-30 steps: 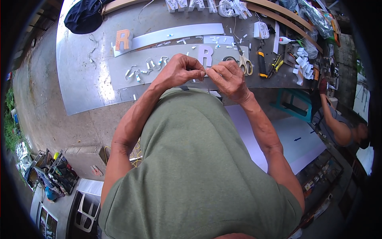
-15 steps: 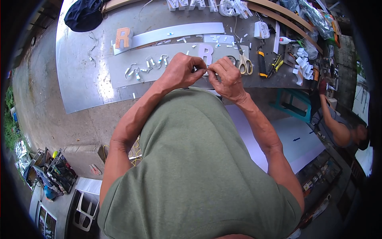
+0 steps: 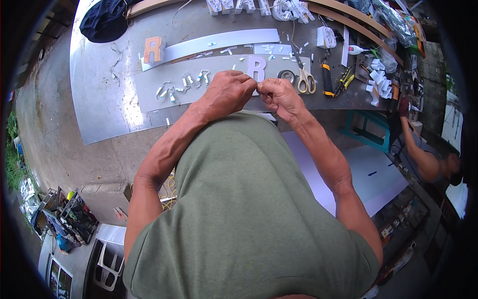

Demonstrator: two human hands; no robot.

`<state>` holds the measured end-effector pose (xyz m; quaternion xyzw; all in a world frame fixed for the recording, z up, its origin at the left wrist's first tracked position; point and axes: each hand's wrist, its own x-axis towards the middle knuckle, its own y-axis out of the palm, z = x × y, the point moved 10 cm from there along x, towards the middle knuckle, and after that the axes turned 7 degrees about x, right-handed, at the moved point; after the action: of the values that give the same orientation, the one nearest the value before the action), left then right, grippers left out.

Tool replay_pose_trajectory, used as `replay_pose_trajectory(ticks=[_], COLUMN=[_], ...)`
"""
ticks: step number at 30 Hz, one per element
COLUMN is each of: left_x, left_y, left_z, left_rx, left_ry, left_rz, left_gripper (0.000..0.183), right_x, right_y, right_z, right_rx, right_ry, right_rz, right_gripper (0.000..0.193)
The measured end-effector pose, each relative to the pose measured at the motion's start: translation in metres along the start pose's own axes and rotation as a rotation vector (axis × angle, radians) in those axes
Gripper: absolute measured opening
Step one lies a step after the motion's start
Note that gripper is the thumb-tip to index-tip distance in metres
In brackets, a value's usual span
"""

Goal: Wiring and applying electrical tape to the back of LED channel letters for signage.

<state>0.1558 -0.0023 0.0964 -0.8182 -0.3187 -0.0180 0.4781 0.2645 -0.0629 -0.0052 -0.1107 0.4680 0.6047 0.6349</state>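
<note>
My left hand (image 3: 226, 94) and my right hand (image 3: 283, 97) meet at the table's near edge, fingertips pinched together. What they hold between them is too small to make out. Just beyond the fingers lies a white letter-shaped piece (image 3: 256, 66). Left of my hands, a string of small white light modules on thin wire (image 3: 172, 93) rests on a grey sheet (image 3: 144, 87). To the right are a black tape roll (image 3: 286, 74), cream-handled scissors (image 3: 306, 82), a yellow-and-black cutter knife (image 3: 327, 79) and yellow-handled pliers (image 3: 345, 81).
A brown-faced block letter (image 3: 153, 50) stands by a long white strip (image 3: 224, 39). More white letters (image 3: 239, 6) line the far edge, near a dark cap (image 3: 104, 21). White curved offcuts (image 3: 379, 82) lie right. A teal stool (image 3: 368, 129) and another person (image 3: 428, 162) are beyond.
My left hand has turned so its back covers more of the fingers. The right hand's fingers have curled in tighter. The two hands remain together at the same spot.
</note>
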Motion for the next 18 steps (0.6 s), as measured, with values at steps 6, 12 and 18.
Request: replay_pose_trajectory(ticks=[6,12,18], left_x=[-0.003,-0.003,-0.003], left_y=[-0.004,0.001,0.005], left_z=[0.023,0.033,0.031], left_rx=[-0.247,-0.388,-0.416], left_ry=[-0.177,-0.286,-0.301], left_rz=[0.012,0.083,0.133], left_gripper=[0.008,0.009,0.010], right_x=[-0.038,-0.075,-0.080], right_y=[0.023,0.064,0.073], right_z=[0.059,0.075,0.069], right_rx=[-0.698,-1.265,-1.415], right_ry=[-0.567,-1.265,-1.391], right_rz=[-0.154,-0.129,-0.069], right_gripper=[0.017,0.029,0.025])
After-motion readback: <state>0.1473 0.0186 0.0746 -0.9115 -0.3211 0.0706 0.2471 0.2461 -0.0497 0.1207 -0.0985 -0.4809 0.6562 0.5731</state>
